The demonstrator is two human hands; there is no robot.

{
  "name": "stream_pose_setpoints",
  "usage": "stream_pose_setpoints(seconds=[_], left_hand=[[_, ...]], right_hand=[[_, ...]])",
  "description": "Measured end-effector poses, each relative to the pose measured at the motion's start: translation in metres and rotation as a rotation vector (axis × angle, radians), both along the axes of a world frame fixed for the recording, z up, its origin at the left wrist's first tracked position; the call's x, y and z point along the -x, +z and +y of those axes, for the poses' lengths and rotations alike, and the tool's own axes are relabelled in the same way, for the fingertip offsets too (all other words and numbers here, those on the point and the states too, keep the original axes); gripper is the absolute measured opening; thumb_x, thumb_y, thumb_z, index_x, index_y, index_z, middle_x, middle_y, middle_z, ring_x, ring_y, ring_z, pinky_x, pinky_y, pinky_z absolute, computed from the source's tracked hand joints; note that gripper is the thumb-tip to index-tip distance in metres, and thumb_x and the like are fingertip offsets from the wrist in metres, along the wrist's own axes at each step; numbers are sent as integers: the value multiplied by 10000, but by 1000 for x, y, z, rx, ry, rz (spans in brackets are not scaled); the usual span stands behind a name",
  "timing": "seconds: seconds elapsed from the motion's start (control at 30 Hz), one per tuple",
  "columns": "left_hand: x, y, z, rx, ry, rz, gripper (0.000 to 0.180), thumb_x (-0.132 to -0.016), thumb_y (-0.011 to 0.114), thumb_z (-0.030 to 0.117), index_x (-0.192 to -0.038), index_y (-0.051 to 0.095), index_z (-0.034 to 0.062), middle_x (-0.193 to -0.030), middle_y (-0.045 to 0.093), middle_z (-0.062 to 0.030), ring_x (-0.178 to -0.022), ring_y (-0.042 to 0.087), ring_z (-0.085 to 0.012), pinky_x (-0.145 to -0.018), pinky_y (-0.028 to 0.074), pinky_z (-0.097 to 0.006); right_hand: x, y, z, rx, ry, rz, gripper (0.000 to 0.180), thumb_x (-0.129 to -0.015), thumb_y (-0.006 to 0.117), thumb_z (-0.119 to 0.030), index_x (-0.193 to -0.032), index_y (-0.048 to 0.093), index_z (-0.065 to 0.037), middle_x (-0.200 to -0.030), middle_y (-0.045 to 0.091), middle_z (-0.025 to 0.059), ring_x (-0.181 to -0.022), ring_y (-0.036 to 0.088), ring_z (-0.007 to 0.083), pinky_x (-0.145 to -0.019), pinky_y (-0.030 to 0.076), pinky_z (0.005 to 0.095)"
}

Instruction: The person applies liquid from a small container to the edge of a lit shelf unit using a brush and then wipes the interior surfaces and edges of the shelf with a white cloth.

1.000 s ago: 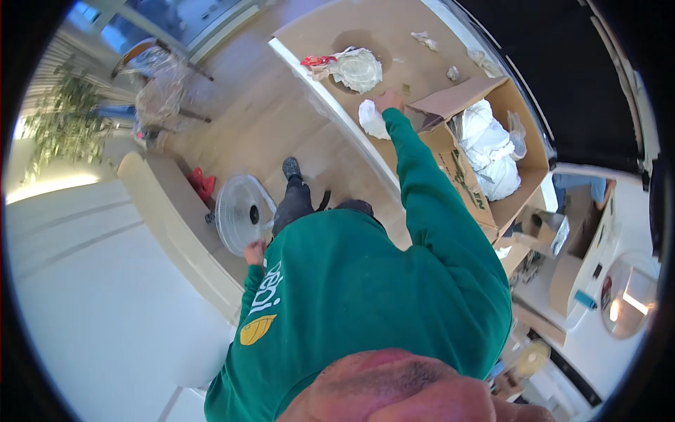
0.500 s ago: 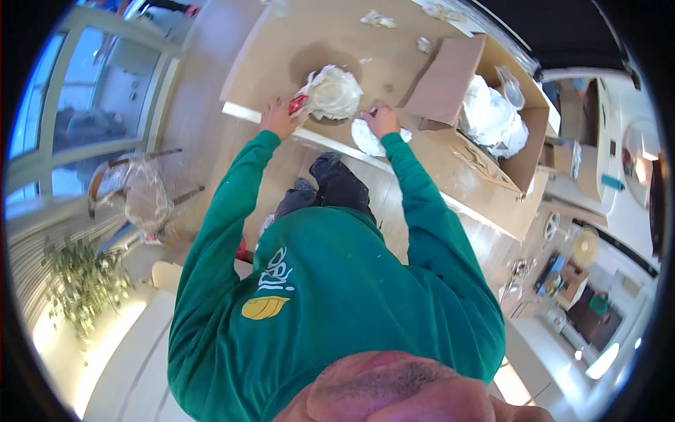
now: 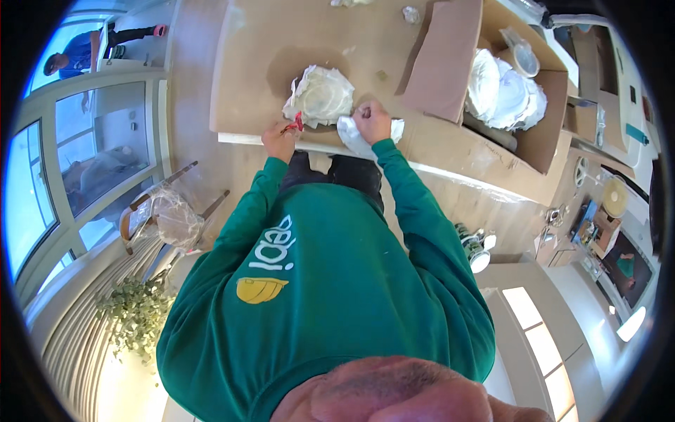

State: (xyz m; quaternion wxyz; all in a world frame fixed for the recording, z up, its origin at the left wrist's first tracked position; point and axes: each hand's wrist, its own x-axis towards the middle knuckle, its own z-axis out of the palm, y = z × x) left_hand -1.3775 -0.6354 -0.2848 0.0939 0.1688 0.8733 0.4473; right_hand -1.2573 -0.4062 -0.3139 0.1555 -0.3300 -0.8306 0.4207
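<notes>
Near the front edge of a table covered with brown board [image 3: 267, 42] sits a round bundle [image 3: 320, 95] in crumpled, whitish translucent wrap. My left hand [image 3: 279, 143] is closed on a small red object [image 3: 295, 124] at the bundle's lower left side; its kind is too blurred to tell. To the right of the bundle, my right hand [image 3: 373, 124] is closed, its fingers curled around something small and dark that I cannot make out. It rests over a crumpled white sheet [image 3: 352, 138] at the table edge, paper or cloth.
An open cardboard box [image 3: 437, 67] stands on the right, holding white wrapped bundles [image 3: 508, 95] and a clear plastic piece [image 3: 522, 56]. White scraps [image 3: 411, 14] lie at the back. A plastic-wrapped chair [image 3: 176, 218] stands left. Beyond the glass is another person [image 3: 74, 60].
My view has shifted, and I stand closer to the table. My left hand and the red object now sit lower beside the bundle. My right hand still lies over the white sheet.
</notes>
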Motion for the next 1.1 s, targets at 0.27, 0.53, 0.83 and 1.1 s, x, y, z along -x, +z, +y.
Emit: stream_pose_setpoints(seconds=[0.27, 0.53, 0.83, 1.1], left_hand=[[3, 57, -32, 26, 0, -172, 155, -741, 628, 30, -859, 729, 26, -746, 649, -109, -715, 629, -195, -648, 481, -292], [102, 66, -9, -42, -165, -247, 349, -708, 673, 44, -1055, 699, 45, -954, 662, -140, -879, 659, -249, -803, 515, -316], [48, 26, 97, 463, -822, 287, 634, -630, 784, 246, -1227, 603, 134, -1315, 467, -162, -1196, 450, -404, -944, 442, -534], [95, 4, 49, 22, -768, 112, 518, -638, 779, 163, -1138, 661, 100, -1043, 578, -137, -945, 608, -318, -845, 516, -411]], right_hand=[[36, 28, -30, 322, -25, 134, 324, -784, 699, -189, -1092, 701, -90, -806, 698, 154, -701, 679, 289, -677, 539, 396], [24, 35, -51, 306, -57, -174, 370, -820, 675, -266, -1171, 680, -150, -956, 716, 167, -711, 691, 315, -736, 549, 383], [-9, 59, -29, 37, -171, -632, 841, -749, 761, -335, -1470, 348, -206, -1107, 625, 219, -948, 648, 406, -801, 530, 477], [-26, 20, -22, -4, -151, -627, 957, -709, 798, -366, -1511, 282, -291, -1282, 511, 259, -1071, 602, 406, -901, 510, 453]])
